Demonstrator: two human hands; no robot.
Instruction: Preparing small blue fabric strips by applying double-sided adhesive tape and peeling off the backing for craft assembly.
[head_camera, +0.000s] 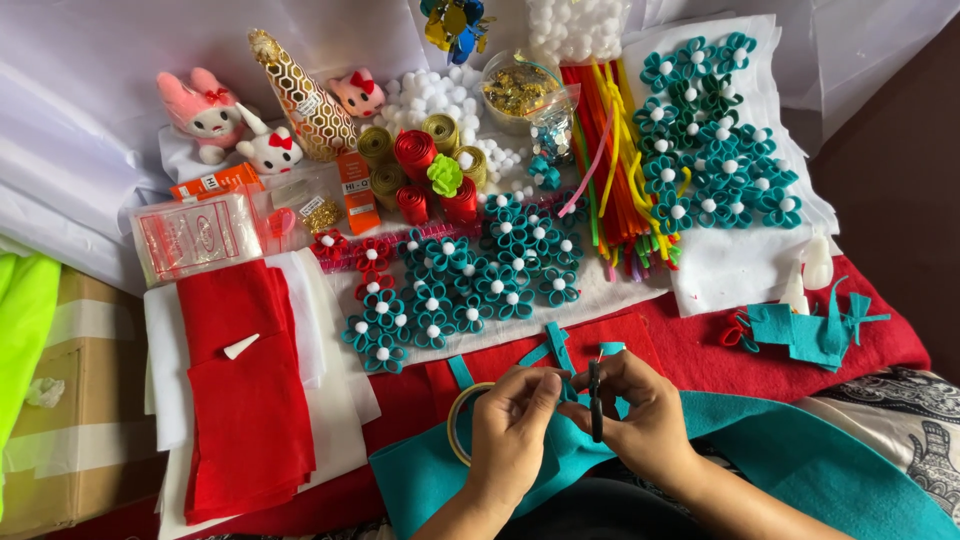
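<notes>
A work surface is covered with white sheeting (90, 60) at the back and red felt (700, 345) in front, and is crowded with craft supplies. A large sheet of teal felt (800, 460) is spread across the near edge, under both hands. To the left, a stack of folded red felt pieces (245, 400) is laid on white felt, with a cardboard box (60, 420) beside it. Two groups of finished teal felt flowers with white pompom centres are seen: one cluster (480, 275) in the middle, another (705, 150) on white cloth at the upper right. Between them a bundle of coloured pipe cleaners (615, 150) is laid. Further back, ribbon rolls (425, 165) in red and olive, loose white pompoms (440, 95), a gold patterned cone (300, 95) and small pink and white plush toys (205, 110) are gathered. Teal felt offcuts (810, 330) are left at the right.

A narrow teal felt strip (560, 350) is pinched between thumb and fingers of the left hand (515, 430), just above the teal sheet. Small black scissors (596, 400) are gripped in the right hand (645, 415), close against the strip. A roll of clear tape (460, 420) is lying beside the left hand.
</notes>
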